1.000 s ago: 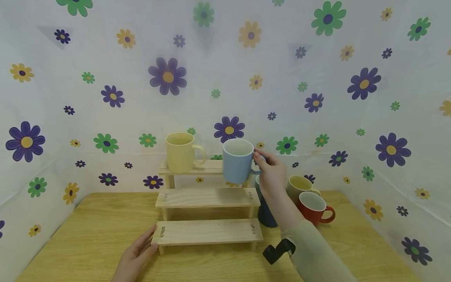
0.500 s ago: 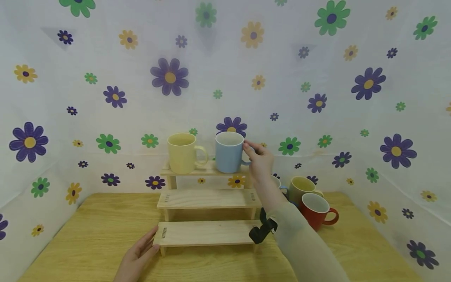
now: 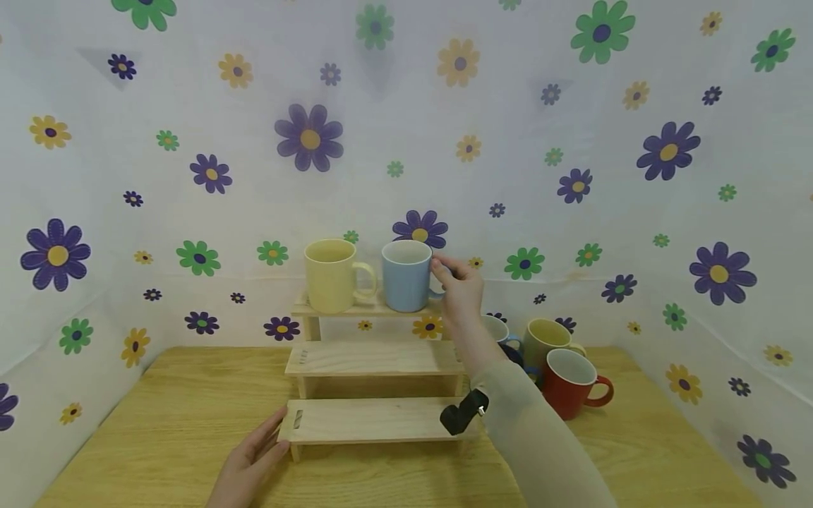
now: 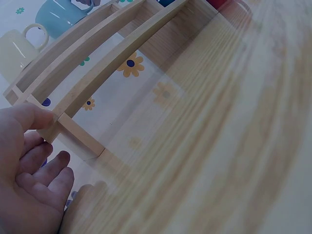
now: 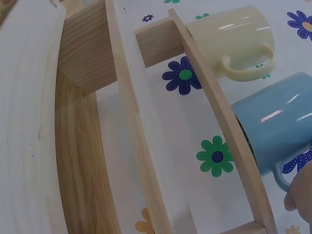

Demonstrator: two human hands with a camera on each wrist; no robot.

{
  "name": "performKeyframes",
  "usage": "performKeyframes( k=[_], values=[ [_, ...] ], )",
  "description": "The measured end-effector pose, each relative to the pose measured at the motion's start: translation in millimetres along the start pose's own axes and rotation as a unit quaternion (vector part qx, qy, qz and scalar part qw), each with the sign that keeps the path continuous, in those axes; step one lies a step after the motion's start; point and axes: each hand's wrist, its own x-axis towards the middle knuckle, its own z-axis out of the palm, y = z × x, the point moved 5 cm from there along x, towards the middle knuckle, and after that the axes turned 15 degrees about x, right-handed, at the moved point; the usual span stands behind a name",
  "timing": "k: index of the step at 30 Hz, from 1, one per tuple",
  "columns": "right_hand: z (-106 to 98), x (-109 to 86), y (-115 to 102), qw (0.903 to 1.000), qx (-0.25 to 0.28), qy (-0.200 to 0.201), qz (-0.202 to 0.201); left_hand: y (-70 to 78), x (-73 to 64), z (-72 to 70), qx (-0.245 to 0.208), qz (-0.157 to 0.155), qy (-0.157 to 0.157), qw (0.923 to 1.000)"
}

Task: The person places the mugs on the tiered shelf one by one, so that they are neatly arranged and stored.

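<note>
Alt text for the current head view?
Right hand gripping a light blue mug by its handle at the top of a three-step wooden rack, beside a yellow mug; left hand touching the bottom step. More mugs stand at right.

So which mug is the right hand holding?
The pale blue mug at the top shelf, beside a yellow mug: the right hand grips its handle, and no other mug is held.

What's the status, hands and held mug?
Right hand holding blue mug by handle. Left hand touching bottom shelf. Mug upright at top shelf, yellow mug close beside.
</note>
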Motion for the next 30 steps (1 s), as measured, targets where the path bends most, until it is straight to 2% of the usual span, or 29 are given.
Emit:
performKeyframes(
  k=[8, 13, 16, 20, 23, 30],
  values=[
    [-6, 1.7, 2, 0.9983, -0.054, -0.020, -0.005, 3.3, 0.2, 0.1, -0.001, 0.005, -0.001, 1.0000],
    [-11, 3.4, 3, 0.9922, -0.109, -0.060, 0.007, 3.4, -1.1, -0.1, 0.000, 0.002, 0.000, 1.0000],
    [-13, 1.0, 1, 0.9815, -0.169, -0.090, -0.009, 3.9, -1.9, 0.1, 0.003, -0.003, -0.001, 1.0000],
    [-15, -5.0, -4, 0.9594, -0.244, -0.134, -0.045, 4.0, -3.1, 0.1, 0.007, 0.005, 0.000, 1.0000],
    [-16, -10.0, -8, 0.9470, -0.274, -0.157, -0.059, 3.0, -2.2, 0.0, 0.008, 0.008, 0.003, 0.9999],
    [-33, -22.5, -18, 0.9386, -0.295, -0.167, -0.063, 2.0, 0.5, -0.5, 0.006, 0.012, -0.001, 0.9999]
  ],
)
